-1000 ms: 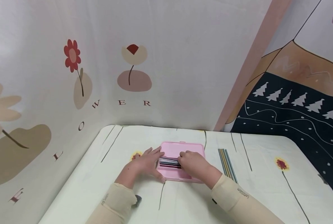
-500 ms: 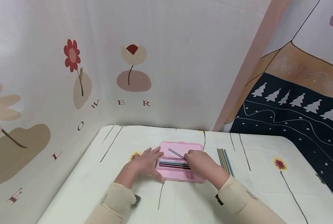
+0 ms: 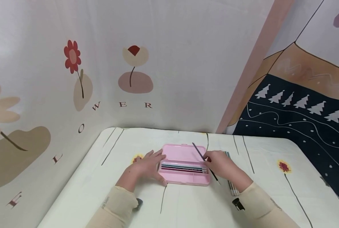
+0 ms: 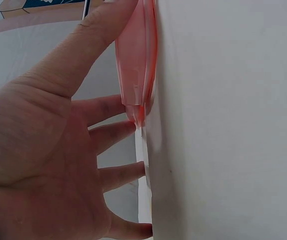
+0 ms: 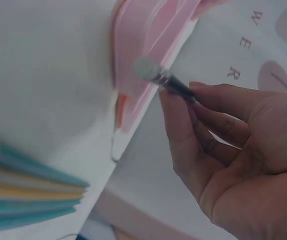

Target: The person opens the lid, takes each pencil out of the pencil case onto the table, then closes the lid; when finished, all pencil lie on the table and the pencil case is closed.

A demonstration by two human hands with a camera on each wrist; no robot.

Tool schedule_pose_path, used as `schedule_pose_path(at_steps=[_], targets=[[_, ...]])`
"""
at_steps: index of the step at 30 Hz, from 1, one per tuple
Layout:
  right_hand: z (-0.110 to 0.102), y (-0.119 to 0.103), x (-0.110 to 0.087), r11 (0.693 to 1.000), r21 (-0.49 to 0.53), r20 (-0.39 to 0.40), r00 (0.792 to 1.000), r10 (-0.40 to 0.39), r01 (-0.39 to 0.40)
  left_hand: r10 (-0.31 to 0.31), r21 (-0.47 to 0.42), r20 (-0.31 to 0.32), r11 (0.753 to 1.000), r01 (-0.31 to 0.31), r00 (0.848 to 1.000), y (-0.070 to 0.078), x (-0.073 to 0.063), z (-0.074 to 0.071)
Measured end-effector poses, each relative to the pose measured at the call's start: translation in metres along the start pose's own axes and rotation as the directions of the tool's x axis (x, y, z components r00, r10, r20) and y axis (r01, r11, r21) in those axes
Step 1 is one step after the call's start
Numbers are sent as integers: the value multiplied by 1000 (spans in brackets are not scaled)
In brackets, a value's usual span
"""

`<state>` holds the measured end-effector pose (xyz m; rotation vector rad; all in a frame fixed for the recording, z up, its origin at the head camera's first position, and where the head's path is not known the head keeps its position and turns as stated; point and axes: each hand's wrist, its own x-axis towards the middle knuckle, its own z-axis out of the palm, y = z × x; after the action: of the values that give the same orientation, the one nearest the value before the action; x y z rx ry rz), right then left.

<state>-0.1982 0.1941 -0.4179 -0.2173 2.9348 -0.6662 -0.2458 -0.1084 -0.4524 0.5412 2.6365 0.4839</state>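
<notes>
The surface [image 3: 81,193] is white, printed with thin dark stems [image 3: 297,196] and a red-and-yellow bloom [image 3: 284,166] near its right edge. A pale wall [image 3: 186,69] stands along the far edge and curves round the left one, bearing red and beige flowers [image 3: 72,57] and spaced letters [image 3: 123,104]. A pink stripe [image 3: 246,72] slants up from the far edge. Past the far right corner hangs a navy panel [image 3: 283,122] with white trees [image 3: 302,102] under a brown band [image 3: 306,66]. Light is soft, glossiest on the wall beyond the left edge.
</notes>
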Motion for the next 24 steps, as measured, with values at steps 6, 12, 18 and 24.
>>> schedule_pose_path(at_steps=[6, 12, 18, 24], targets=[[-9, 26, -10, 981, 167, 54, 994, 92, -99, -4, -10, 1, 1000, 4, 1000, 0, 0, 0], [-16, 53, -17, 956, 241, 64, 986, 157, -168, -7, -9, -1, 1000, 7, 1000, -2, 1, 0], [-23, 73, -25, 943, 241, 75, 973, 216, -228, -1, -8, -1, 1000, 1, 1000, -2, 1, 0], [-29, 90, -30, 930, 213, 99, 954, 284, -299, -2, -10, 0, 1000, 2, 1000, 0, 0, -1]])
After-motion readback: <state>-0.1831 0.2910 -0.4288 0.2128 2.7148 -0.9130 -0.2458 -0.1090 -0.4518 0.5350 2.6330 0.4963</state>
